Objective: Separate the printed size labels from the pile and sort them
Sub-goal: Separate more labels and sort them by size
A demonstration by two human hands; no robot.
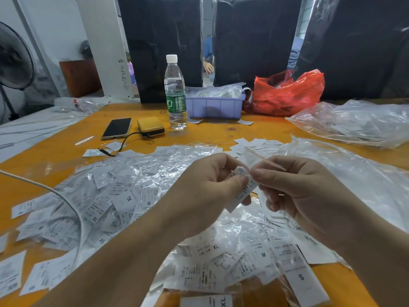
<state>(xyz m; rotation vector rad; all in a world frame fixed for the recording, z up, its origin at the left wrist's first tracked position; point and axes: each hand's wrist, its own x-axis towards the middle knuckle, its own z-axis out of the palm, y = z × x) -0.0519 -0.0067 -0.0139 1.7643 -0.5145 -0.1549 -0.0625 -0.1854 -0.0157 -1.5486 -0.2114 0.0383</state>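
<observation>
Sorting looks barely begun: both the left hand [205, 191] and right hand [294, 191] pinch one label [243, 191] above the large unsorted pile [124, 196] nearby.

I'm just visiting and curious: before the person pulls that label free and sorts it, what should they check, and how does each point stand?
1. Left hand grips the label strip: ok.
2. Right hand pinches the strip's top end: ok.
3. Size letter on the held strip readable: cannot tell, it is hidden by the fingers.
4. Sorted stacks ready to receive it: not ok, the labels lie mixed, XL, M and S together.
5. White cable clear of the labels: not ok, it crosses them.
6. Water bottle upright and capped, away from the work: ok.
</observation>
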